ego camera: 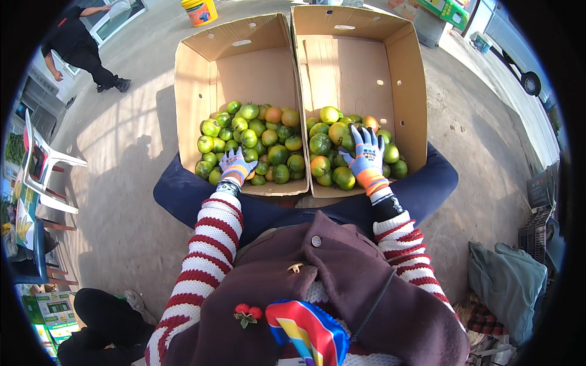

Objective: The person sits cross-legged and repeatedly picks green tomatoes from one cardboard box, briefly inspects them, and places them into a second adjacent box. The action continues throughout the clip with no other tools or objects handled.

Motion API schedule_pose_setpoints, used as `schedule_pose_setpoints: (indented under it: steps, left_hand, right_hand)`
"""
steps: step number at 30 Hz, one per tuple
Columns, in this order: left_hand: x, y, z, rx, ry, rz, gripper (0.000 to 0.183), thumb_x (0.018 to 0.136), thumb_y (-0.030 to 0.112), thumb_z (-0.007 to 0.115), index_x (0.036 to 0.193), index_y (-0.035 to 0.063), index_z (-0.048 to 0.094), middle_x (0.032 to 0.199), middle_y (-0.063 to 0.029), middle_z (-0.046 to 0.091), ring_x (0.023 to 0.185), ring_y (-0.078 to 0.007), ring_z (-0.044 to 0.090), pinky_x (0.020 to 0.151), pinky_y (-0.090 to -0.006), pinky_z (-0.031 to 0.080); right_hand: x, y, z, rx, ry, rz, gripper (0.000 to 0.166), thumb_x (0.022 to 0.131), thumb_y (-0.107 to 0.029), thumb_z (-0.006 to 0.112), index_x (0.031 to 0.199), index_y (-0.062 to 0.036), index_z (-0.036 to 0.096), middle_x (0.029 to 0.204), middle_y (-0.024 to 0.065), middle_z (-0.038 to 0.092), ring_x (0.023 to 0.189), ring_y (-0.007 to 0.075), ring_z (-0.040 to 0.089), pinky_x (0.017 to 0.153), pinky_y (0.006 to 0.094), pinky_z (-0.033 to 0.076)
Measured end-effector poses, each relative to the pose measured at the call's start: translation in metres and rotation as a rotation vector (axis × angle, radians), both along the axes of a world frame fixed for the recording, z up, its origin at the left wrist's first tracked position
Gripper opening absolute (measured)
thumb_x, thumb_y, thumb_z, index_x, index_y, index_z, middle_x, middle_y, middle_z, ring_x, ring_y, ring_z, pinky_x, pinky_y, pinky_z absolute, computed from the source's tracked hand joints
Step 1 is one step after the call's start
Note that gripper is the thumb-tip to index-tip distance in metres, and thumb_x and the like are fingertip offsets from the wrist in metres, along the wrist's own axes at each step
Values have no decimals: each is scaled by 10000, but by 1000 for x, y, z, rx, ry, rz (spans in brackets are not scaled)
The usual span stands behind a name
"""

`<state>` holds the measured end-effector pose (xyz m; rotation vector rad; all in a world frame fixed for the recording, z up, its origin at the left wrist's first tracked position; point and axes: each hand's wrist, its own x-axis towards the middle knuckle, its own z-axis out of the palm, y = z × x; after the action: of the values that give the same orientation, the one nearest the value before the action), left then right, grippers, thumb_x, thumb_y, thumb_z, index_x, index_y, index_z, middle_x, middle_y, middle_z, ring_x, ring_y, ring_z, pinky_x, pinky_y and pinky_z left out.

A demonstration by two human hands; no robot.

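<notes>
Two open cardboard boxes stand side by side before me, between my spread knees. Green tomatoes point(278, 154), some turning orange, are heaped in the near half of the left box point(256, 75). More tomatoes point(320, 143) lie in the near part of the right box point(368, 68). My left hand point(237, 164), in a grey and orange knit glove, rests with spread fingers on tomatoes at the left box's near side. My right hand point(367, 155), gloved alike, lies with fingers apart on the tomatoes in the right box. Neither hand is closed around a tomato; the palms are hidden.
A person in black point(75, 41) is at the upper left, near a yellow bucket point(199, 12). White plastic chairs point(59, 155) stand at the left. Another person's dark-clad leg point(107, 315) is at the lower left. Grey-green cloth point(506, 283) and a dark crate point(535, 233) lie at the right.
</notes>
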<state>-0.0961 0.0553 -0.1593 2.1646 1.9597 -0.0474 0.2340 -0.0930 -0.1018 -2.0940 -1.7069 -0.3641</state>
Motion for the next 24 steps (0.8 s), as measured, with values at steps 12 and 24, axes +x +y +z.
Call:
schedule_pose_setpoints:
  steps: [12, 24]
  left_hand:
    - [17, -4, 17, 78, 126, -16, 912, 646, 643, 713, 1292, 36, 498, 1238, -184, 577, 1218, -332, 491, 1095, -491, 221]
    - [98, -55, 154, -1114, -1971, -304, 470, 910, 344, 621, 1273, 67, 511, 1188, -116, 608, 1108, -233, 585, 942, -365, 493]
  right_hand:
    - [-24, 3, 7, -52, -28, 90, 706, 818, -437, 642, 1409, -136, 400, 1365, 179, 455, 1288, 345, 391, 1106, 541, 192]
    - [-68, 7, 130, 372, 604, 759, 865, 698, -392, 789, 1405, -78, 401, 1341, 133, 523, 1222, 288, 508, 1109, 477, 247]
